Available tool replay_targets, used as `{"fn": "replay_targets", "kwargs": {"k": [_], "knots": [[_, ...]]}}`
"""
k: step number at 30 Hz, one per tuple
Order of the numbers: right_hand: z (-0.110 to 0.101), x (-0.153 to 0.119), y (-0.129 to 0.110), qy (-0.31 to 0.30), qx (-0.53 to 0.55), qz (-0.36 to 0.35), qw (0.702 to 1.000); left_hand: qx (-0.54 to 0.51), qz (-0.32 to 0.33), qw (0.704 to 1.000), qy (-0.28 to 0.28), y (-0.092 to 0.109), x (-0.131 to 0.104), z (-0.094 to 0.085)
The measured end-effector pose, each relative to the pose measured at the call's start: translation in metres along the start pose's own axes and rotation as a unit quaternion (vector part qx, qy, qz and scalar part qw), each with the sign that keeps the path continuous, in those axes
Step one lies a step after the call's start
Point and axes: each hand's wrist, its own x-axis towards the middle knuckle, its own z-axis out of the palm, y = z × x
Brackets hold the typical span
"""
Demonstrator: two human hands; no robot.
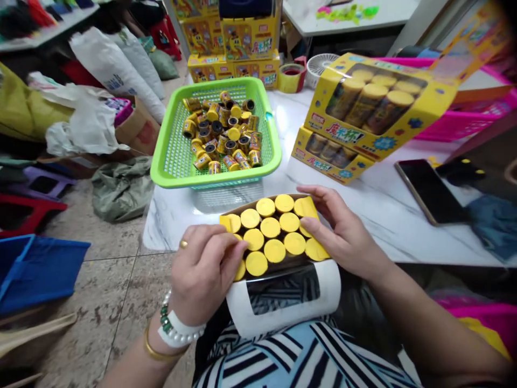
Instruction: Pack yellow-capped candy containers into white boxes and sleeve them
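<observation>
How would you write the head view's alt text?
A person's right hand grips one end of an open carton packed with yellow-lidded canisters while the left hand touches its other end. Beyond, on a marbled table, sit a green basket of loose canisters, stacked yellow window boxes and a smartphone.

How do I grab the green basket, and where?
I'd take the basket by its wide rim, coming from its left and right sides. The rim seems to jut outward, giving an edge to hold. It's upright, with loose small containers inside, so keep it level.
</observation>
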Motion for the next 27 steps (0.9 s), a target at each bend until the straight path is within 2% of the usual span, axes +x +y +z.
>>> {"fn": "replay_targets", "kwargs": {"k": [3, 6, 8, 10, 13, 15, 17, 20, 23, 27], "knots": [[0.003, -0.005, -0.003, 0.101, -0.046, -0.068, 0.991, 0.014, 0.031, 0.999, -0.041, -0.005, 0.011, 0.0], [0.001, -0.009, -0.006, 0.14, -0.117, -0.13, 0.975, 0.032, 0.059, 0.995, -0.07, -0.008, 0.017, -0.007], [-0.007, -0.012, -0.002, 0.12, -0.141, -0.169, 0.968, 0.03, 0.072, 0.994, -0.072, -0.011, 0.019, -0.013], [-0.019, -0.016, 0.006, 0.054, -0.156, -0.216, 0.962, 0.02, 0.059, 0.995, -0.081, -0.013, 0.022, -0.015], [-0.034, -0.029, 0.022, -0.063, -0.212, -0.261, 0.94, 0.015, 0.038, 0.995, -0.093, -0.015, 0.03, -0.008], [-0.037, -0.04, 0.029, -0.09, -0.251, -0.266, 0.927, 0.021, 0.046, 0.993, -0.111, -0.014, 0.036, 0.001], [-0.033, -0.049, 0.03, -0.072, -0.263, -0.272, 0.923, 0.031, 0.053, 0.99, -0.124, -0.013, 0.041, 0.009], [-0.026, -0.052, 0.023, -0.039, -0.217, -0.275, 0.936, 0.012, 0.03, 0.99, -0.137, -0.012, 0.047, 0.013], [-0.026, -0.043, 0.012, -0.021, -0.161, -0.253, 0.954, -0.037, 0.005, 0.986, -0.16, -0.011, 0.054, 0.012], [-0.029, -0.029, 0.0, 0.011, -0.156, -0.254, 0.955, -0.098, 0.028, 0.981, -0.166, -0.006, 0.067, 0.016]]}}
